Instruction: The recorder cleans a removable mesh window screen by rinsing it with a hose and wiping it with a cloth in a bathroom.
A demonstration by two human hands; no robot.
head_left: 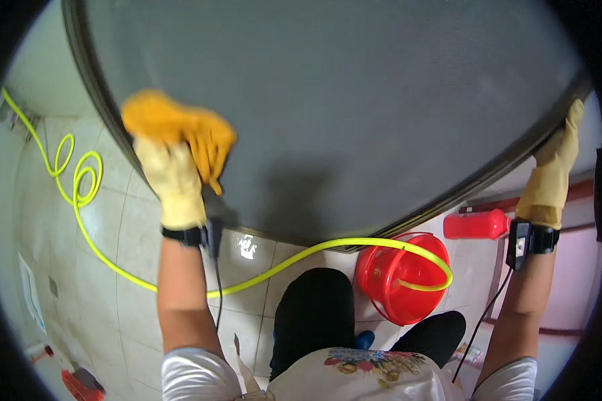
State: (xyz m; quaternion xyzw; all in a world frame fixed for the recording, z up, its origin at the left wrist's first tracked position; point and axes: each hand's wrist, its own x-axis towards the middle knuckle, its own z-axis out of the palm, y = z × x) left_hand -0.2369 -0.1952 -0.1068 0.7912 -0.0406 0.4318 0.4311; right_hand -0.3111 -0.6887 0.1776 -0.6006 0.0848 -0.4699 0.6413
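Note:
A large dark grey screen panel (354,100), which looks like a window screen, stands before me inside a dark frame (90,73). My left hand (170,177), in a cream rubber glove, is closed on an orange cloth (204,130) and presses it to the panel near the left edge. One end of the cloth hangs down in folds, and its upper part is blurred. My right hand (556,164), gloved alike, holds the frame at its right side; the fingers reach up along the edge and are partly hidden.
A red bucket (371,277) stands on the tiled floor (100,267) below the panel. A yellow hose (274,269) runs from coils at the left into it. Beside the bucket lies a red bottle (476,224). A red object (80,386) sits at the lower left.

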